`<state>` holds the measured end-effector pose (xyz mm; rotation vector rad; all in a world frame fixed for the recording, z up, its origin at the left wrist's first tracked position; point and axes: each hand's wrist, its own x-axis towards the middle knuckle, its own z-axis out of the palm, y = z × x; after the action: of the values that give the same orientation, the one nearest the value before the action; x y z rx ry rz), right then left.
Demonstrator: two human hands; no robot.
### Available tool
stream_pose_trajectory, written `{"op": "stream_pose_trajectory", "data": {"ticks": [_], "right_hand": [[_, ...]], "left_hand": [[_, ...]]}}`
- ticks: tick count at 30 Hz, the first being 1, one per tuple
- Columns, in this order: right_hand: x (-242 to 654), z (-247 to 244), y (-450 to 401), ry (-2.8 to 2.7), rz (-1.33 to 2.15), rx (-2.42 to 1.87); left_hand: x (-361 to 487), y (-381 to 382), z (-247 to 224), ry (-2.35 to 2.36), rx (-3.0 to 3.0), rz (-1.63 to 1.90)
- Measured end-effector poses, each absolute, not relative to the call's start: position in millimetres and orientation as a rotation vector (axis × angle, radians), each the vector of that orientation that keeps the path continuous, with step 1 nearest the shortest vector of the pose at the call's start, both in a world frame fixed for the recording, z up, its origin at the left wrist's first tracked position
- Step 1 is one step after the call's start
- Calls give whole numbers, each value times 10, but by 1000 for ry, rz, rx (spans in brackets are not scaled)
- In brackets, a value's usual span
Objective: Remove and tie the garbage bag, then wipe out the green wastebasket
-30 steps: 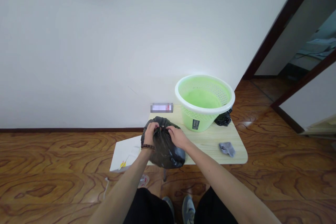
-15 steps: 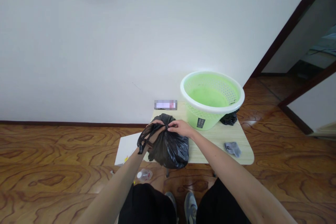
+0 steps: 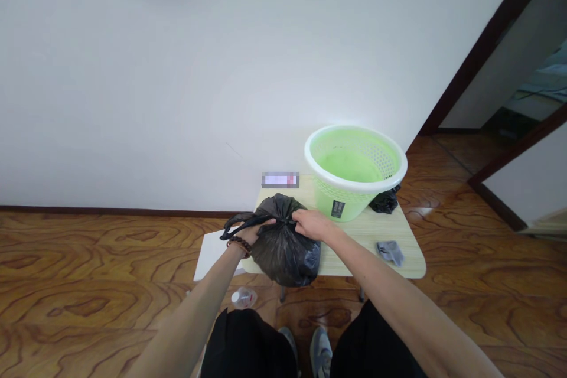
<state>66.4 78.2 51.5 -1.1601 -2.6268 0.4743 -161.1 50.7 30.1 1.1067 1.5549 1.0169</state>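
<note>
A full black garbage bag (image 3: 286, 257) sits at the left side of a small pale wooden table (image 3: 354, 248), its neck gathered and twisted at the top. My right hand (image 3: 310, 224) is closed on the gathered plastic at the right of the neck, fingertips curled in. On the other side, my left hand (image 3: 257, 231) grips the neck, its fingers partly hidden by the black plastic. The loose ends of the bag trail leftward over that hand, above a beaded bracelet (image 3: 240, 243) on the wrist.
A green laundry basket (image 3: 349, 204) with a white rim stands at the table's back right. Behind it lies crumpled black plastic (image 3: 384, 201); a grey cloth (image 3: 390, 253) is nearer the front. A clear bottle (image 3: 244, 297) lies on the floor beside a white board (image 3: 212, 254).
The loose bag ends have swung up and now stretch leftward over my left wrist, uncovering the bracelet. My right hand's fingers have curled more tightly at the neck.
</note>
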Motion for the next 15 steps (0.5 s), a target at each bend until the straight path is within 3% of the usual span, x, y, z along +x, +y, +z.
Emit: {"op": "stream_pose_trajectory", "data": {"ticks": [4, 10, 15], "right_hand": [[566, 488, 747, -2208, 755, -1196], [299, 377, 760, -1278, 1683, -1172], [286, 261, 761, -1218, 1795, -967]], "left_hand": [[-1592, 554, 344, 1380, 1059, 1106], [-1442, 591, 471, 995, 724, 1170], [-1369, 594, 453, 887, 663, 1211]]}}
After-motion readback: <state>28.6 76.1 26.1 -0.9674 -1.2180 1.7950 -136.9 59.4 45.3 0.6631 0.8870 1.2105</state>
